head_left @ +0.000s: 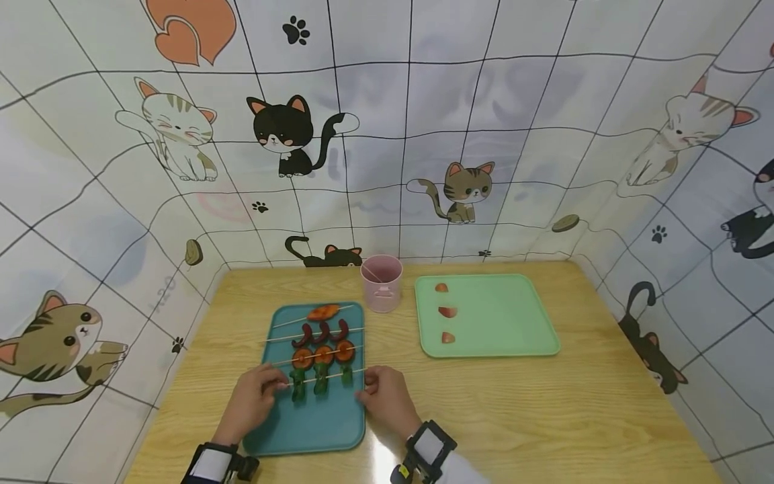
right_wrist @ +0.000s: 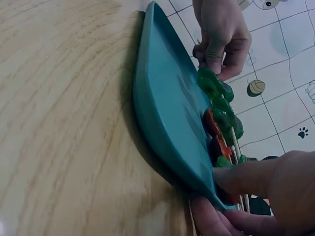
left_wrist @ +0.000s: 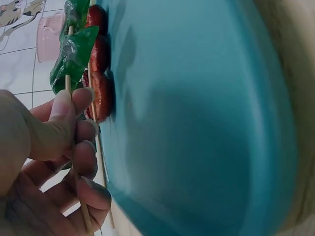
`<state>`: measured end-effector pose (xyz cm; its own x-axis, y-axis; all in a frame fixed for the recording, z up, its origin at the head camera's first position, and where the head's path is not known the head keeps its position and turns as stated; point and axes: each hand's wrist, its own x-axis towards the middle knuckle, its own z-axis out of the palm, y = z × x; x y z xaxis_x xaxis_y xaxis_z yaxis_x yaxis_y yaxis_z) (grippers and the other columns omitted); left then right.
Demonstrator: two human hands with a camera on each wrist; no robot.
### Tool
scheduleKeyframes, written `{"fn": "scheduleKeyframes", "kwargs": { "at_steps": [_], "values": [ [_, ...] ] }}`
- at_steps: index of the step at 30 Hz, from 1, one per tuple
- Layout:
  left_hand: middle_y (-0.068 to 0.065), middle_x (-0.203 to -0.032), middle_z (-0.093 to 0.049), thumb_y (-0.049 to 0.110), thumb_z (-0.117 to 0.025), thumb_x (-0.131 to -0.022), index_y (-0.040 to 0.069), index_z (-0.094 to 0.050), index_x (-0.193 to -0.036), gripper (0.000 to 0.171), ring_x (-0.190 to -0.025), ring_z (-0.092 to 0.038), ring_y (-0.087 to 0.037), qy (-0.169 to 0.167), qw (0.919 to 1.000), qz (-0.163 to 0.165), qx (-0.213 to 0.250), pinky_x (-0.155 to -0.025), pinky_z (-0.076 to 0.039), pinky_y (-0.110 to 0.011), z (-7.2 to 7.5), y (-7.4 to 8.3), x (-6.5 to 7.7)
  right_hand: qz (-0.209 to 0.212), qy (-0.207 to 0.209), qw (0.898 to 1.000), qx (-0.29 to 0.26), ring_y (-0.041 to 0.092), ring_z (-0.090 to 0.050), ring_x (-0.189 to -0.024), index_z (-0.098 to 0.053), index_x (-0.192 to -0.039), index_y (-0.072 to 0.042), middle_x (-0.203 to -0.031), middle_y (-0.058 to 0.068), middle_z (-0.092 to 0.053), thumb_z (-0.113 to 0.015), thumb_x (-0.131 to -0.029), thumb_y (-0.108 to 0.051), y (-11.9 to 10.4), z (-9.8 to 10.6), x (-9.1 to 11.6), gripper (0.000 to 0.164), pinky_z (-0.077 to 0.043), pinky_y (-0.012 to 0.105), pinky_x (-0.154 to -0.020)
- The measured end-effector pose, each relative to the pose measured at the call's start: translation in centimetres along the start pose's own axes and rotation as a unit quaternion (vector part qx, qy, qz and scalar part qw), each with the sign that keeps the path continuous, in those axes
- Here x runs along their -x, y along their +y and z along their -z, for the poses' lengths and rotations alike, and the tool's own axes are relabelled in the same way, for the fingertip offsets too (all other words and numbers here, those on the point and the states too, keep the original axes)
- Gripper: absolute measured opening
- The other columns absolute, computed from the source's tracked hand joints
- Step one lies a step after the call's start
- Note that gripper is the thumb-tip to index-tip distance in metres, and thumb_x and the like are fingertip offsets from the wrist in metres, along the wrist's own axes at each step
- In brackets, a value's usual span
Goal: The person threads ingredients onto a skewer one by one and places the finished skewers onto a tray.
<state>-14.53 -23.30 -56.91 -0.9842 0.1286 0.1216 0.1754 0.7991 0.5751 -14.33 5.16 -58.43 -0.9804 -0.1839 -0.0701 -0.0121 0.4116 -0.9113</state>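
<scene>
A blue tray (head_left: 314, 428) lies on the table with several skewers across it. In the left hand (head_left: 250, 401), thumb and fingers pinch one end of the nearest skewer (left_wrist: 68, 84), which carries glossy green pieces (head_left: 321, 380). Over at the tray's right edge, the right hand (head_left: 390, 398) has its thumb (right_wrist: 241, 178) inside the rim and fingers under it, gripping the edge close to the skewer's other end. Behind the green pieces lie a skewer of round orange-red slices (head_left: 323, 354), one of dark red curled pieces (head_left: 324, 331) and one with an orange piece (head_left: 323, 312).
A pink cup (head_left: 383, 296) with a thin stick inside stands behind the tray. To the right, a light green tray (head_left: 502, 319) holds three small reddish pieces (head_left: 447, 312) along its left side. Cat-patterned sheeting (head_left: 375, 154) surrounds the wooden table (head_left: 514, 417).
</scene>
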Motion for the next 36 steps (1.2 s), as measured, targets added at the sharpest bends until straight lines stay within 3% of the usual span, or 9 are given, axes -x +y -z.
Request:
{"fn": "scheduleKeyframes", "kwargs": {
  "at_steps": [3, 8, 18, 28, 36],
  "values": [
    [0.005, -0.08, -0.061, -0.002, -0.076, -0.088, 0.017, -0.075, -0.08, 0.021, -0.069, -0.047, -0.006, -0.002, 1.0, -0.004, -0.008, -0.061, -0.039, -0.023, -0.21, -0.26, -0.06, -0.006, 0.013, 1.0, 0.005, 0.011, -0.064, -0.076, -0.068, -0.109, 0.011, -0.09, 0.013, -0.07, -0.079, -0.08, 0.001, -0.08, -0.17, 0.1, 0.033, -0.054, 0.023, -0.067],
    [0.008, -0.082, -0.064, -0.001, -0.078, -0.087, 0.018, -0.075, -0.08, 0.02, -0.072, -0.053, -0.004, 0.001, 0.9996, -0.011, -0.025, -0.064, -0.046, -0.024, -0.49, -0.53, -0.11, -0.031, 0.021, 0.999, -0.002, 0.011, -0.061, -0.073, -0.071, -0.099, 0.006, -0.082, 0.007, -0.068, -0.081, -0.078, -0.001, -0.25, -0.11, 0.2, 0.024, -0.052, 0.023, -0.064],
    [0.009, -0.08, -0.065, 0.001, -0.078, -0.088, 0.017, -0.077, -0.08, 0.017, -0.074, -0.058, -0.006, -0.021, 0.9985, -0.007, -0.051, -0.068, -0.051, -0.027, -0.63, -0.53, -0.36, -0.091, 0.013, 0.993, -0.079, 0.011, -0.068, -0.056, -0.071, -0.087, 0.005, -0.071, 0.006, -0.069, -0.082, -0.079, 0.003, -0.36, 0.0, 0.41, 0.013, -0.057, 0.027, -0.054],
    [0.005, -0.084, -0.067, 0.002, -0.076, -0.09, 0.015, -0.076, -0.084, 0.015, -0.083, -0.062, -0.011, -0.036, 0.9961, -0.018, -0.078, -0.077, -0.055, -0.038, -0.68, -0.27, -0.23, -0.091, 0.007, 0.993, -0.081, 0.01, -0.065, -0.053, -0.07, -0.087, 0.003, -0.069, 0.005, -0.068, -0.081, -0.081, 0.002, -0.34, 0.1, 0.47, 0.012, -0.057, 0.027, -0.053],
    [0.005, -0.085, -0.065, 0.009, -0.077, -0.09, 0.014, -0.08, -0.09, 0.005, -0.08, -0.055, -0.009, -0.045, 0.994, -0.003, -0.099, -0.068, -0.05, -0.032, -0.54, 0.14, 0.12, -0.08, -0.014, 0.994, -0.077, 0.012, -0.067, -0.055, -0.069, -0.09, 0.003, -0.071, 0.006, -0.068, -0.08, -0.084, -0.001, -0.09, 0.36, 0.56, 0.013, -0.057, 0.027, -0.053]
  ]
}}
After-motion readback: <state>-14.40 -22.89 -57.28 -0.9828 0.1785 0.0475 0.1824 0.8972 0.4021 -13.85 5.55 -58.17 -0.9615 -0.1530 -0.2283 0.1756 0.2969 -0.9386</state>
